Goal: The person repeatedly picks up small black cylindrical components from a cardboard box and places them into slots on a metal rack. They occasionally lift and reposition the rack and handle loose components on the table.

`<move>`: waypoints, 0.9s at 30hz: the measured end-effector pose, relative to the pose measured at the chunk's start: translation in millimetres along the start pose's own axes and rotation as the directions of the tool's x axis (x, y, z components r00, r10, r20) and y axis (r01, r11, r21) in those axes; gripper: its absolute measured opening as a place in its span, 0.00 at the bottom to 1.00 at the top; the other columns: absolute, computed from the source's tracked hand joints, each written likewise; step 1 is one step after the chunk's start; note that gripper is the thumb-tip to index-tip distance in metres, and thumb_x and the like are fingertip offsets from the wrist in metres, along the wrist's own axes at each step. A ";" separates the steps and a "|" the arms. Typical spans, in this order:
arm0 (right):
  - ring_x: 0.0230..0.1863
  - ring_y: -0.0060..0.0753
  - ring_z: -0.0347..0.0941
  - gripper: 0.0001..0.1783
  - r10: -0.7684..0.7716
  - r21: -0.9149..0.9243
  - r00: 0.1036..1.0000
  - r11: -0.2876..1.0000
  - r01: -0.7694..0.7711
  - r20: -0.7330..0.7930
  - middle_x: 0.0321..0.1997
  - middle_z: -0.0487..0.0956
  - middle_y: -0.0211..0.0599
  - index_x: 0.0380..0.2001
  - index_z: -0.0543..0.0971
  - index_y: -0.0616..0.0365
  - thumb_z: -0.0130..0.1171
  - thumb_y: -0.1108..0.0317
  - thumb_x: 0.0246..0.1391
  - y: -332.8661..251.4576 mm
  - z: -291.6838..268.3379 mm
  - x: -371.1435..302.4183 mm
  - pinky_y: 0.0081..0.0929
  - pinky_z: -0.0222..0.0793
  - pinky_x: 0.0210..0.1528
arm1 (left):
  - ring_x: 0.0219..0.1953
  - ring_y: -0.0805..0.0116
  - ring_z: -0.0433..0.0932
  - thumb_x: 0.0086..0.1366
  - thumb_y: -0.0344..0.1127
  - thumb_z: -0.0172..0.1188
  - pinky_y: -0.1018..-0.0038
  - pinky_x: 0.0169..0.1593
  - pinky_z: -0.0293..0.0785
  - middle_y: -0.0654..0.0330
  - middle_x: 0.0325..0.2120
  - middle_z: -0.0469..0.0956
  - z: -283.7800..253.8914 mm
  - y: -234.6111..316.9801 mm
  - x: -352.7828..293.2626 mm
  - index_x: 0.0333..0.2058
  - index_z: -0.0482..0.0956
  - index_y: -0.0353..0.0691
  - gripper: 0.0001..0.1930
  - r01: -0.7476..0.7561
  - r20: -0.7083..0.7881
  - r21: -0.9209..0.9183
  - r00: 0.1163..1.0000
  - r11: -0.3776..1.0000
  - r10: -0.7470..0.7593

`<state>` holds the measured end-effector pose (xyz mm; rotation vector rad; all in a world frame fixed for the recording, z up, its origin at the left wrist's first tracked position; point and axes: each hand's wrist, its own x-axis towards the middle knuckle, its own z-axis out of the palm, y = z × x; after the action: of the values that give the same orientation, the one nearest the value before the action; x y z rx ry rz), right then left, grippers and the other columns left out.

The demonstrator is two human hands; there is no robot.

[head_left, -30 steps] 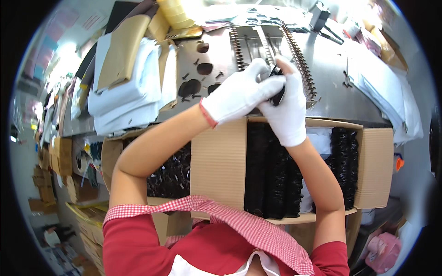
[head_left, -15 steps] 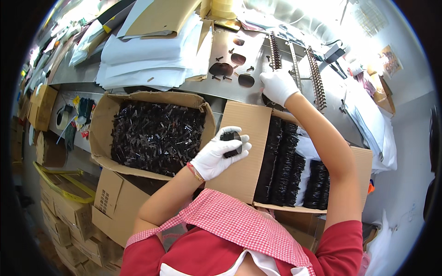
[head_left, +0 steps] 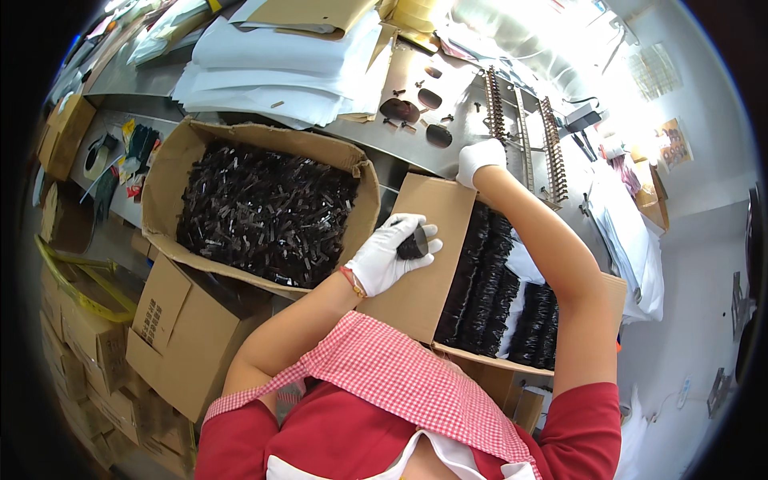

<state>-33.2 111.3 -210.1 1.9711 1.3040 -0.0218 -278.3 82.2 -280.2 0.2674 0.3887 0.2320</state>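
Observation:
Both hands wear white gloves. My left hand is shut on a small bunch of black parts, held above the cardboard flap of the box in front of me. That box holds neat rows of black parts. To its left an open cardboard box is full of loose black parts. My right hand rests at the edge of the metal worktable, beside two toothed metal racks; whether it holds anything is hidden.
Stacks of white sheets and brown envelopes lie at the back of the table. Cardboard cartons stand low on the left. More white sheets hang at the right. Black oval pieces lie on the metal surface.
One second ago both hands worked together at the toothed racks. My left hand has since come down over the cardboard flap with black parts in it; the view has swung left, showing the loose-parts box.

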 end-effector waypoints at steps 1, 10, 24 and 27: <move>0.44 0.39 0.84 0.20 0.013 -0.007 0.999 1.000 -0.014 -0.040 0.41 0.87 0.38 0.37 0.88 0.51 0.61 0.49 0.52 0.5 2.9 3.8 0.34 0.73 0.50 | 0.53 0.52 0.79 0.75 0.44 0.53 0.67 0.46 0.86 0.50 0.52 0.75 -3.4 0.7 2.6 0.53 0.72 0.43 0.15 -0.018 0.040 -0.050 0.999 0.999 0.020; 0.54 0.49 0.76 0.28 0.222 0.179 0.902 0.970 -0.165 -0.370 0.54 0.79 0.51 0.60 0.73 0.59 0.48 0.76 0.53 -6.5 41.7 49.6 0.33 0.70 0.56 | 0.60 0.58 0.74 0.69 0.28 0.59 0.63 0.61 0.78 0.53 0.57 0.71 -0.8 17.6 -17.8 0.61 0.66 0.44 0.23 -0.266 0.236 -0.004 0.936 0.964 0.260; 0.31 0.14 0.67 0.12 -0.164 0.801 0.943 -0.581 0.144 -0.289 0.41 0.77 0.28 0.49 0.76 0.59 0.53 0.71 0.63 0.2 -63.8 -93.2 0.15 0.67 0.35 | 0.59 0.62 0.74 0.62 0.16 0.61 0.66 0.59 0.77 0.56 0.58 0.71 17.4 38.3 -23.9 0.60 0.66 0.49 0.30 -0.728 0.176 0.209 0.684 0.653 0.708; 0.34 0.18 0.69 0.16 -0.052 0.625 0.959 -0.768 0.139 -0.277 0.40 0.77 0.30 0.51 0.77 0.65 0.57 0.67 0.64 -36.7 -56.9 -115.6 0.16 0.67 0.40 | 0.60 0.63 0.73 0.60 0.17 0.64 0.65 0.61 0.75 0.57 0.59 0.70 30.0 38.3 -10.3 0.61 0.65 0.47 0.33 -0.837 0.223 0.374 0.500 0.400 0.837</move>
<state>-139.0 61.8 -144.5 3.0135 1.5695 -2.8469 -282.1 109.1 -238.5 0.9330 0.2665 1.1847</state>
